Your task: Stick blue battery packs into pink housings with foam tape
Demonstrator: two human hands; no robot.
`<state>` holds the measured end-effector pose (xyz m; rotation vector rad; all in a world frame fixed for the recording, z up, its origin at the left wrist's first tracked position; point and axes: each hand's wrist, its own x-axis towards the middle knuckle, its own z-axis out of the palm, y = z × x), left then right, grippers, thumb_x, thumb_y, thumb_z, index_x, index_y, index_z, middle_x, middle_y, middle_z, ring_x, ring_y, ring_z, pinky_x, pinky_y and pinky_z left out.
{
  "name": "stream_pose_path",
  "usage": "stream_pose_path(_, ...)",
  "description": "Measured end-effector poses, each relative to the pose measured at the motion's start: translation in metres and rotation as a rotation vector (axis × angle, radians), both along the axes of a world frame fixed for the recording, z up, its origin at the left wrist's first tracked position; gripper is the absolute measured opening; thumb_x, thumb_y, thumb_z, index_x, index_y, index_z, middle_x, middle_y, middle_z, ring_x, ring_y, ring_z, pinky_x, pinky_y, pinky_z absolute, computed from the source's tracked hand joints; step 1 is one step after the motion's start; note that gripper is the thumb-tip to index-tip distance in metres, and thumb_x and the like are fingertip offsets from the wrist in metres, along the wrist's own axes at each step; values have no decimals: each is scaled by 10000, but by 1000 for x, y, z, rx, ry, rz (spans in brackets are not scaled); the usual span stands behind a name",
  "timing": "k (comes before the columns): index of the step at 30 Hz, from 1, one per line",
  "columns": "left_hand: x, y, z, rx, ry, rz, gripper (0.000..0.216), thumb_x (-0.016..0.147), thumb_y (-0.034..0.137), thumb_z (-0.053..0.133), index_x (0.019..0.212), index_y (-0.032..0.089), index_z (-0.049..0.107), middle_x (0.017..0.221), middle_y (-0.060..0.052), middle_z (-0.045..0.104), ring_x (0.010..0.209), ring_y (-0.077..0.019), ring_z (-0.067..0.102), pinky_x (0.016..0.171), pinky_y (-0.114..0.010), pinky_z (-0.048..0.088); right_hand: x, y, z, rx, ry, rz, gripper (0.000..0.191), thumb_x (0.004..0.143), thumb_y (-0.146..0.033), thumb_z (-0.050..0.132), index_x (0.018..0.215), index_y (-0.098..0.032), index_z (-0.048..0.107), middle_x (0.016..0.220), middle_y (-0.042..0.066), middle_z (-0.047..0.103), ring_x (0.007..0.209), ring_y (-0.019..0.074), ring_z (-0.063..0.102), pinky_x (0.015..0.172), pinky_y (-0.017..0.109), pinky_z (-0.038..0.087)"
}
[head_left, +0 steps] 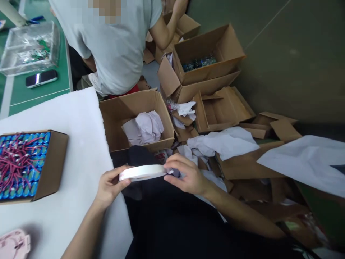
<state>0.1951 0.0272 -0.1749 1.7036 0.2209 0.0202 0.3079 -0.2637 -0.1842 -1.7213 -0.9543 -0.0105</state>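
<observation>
A narrow roll of white tape [147, 171] is held level above my lap, seen almost edge-on. My left hand [111, 185] grips its left side, thumb below and fingers on top. At the opposite side, my right hand [187, 174] pinches with thumb and fingers at the roll's edge, where a small whitish bit, perhaps the tape end, shows by the fingertips. To the left on the white sheet [81, 172] sits a cardboard box [54, 162] packed with blue cylindrical cells [35, 176] and red wires [16, 158].
A seated person [115, 46] in a light shirt works ahead. An open carton [137, 144] with crumpled paper stands beside the table, and more cartons [210, 68] and loose paper [223, 142] cover the floor at right. A phone [41, 78] and plastic tray [29, 48] lie on the green table.
</observation>
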Motion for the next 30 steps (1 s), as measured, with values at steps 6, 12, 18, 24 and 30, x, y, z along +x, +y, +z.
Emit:
stream_pose_path(6,2,-6,4,119,-68,-34,270,792,273,903,1058,270,855,1052,-68,828,934,-208,806,825,-198,631,-8,11,1,-17,-198,-82,183,920,-52,676,1025,-201,690,890,59,710,773,188,658,703,345,594)
stream_pose_path(12,2,-9,1,266,-138,-74,284,841,239,862,1121,277,838,1082,-65,825,977,-208,800,908,-246,637,-6,19,-4,-167,-285,-96,169,930,-41,632,972,-197,683,841,48,692,764,192,655,721,346,592)
stream_pose_path(18,3,-12,0,381,-184,-117,248,885,230,819,1133,236,830,1076,-74,826,983,-225,798,913,-296,655,-10,29,-13,-276,-286,-109,176,929,-24,622,879,-189,655,790,35,676,730,187,631,715,342,555)
stream_pose_path(24,3,-13,1,426,-186,-121,231,906,258,804,1133,221,825,1051,-88,827,942,-233,803,881,-321,672,-11,34,-17,-259,-348,-143,228,902,-5,600,820,-216,627,723,10,646,674,180,624,674,337,544)
stream_pose_path(30,2,-13,-1,401,-284,-129,285,889,207,817,1173,227,812,1064,-93,826,963,-236,803,853,-324,683,-10,37,-17,-117,-204,-197,231,870,-13,610,852,-241,641,751,5,685,667,166,654,650,310,568)
